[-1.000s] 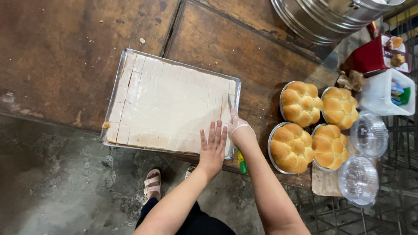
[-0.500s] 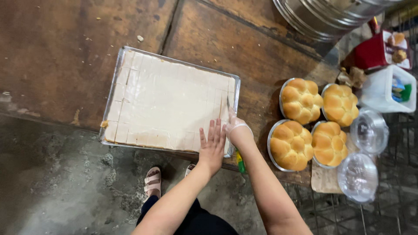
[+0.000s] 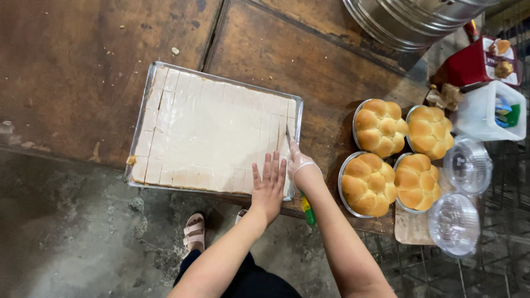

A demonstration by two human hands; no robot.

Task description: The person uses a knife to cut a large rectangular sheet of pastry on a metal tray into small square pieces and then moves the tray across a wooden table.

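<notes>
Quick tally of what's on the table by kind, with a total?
Tray of cut white slab: 1
Tins of golden buns: 4
Clear lids: 2
White tub: 1
Red box: 1
Steel pot: 1
Knife, in the gloved right hand: 1
Total: 11

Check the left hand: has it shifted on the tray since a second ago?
No. The left hand lies flat on the pale slab at the near right corner of the tray, as before; small frame shifts match head camera motion.
</notes>
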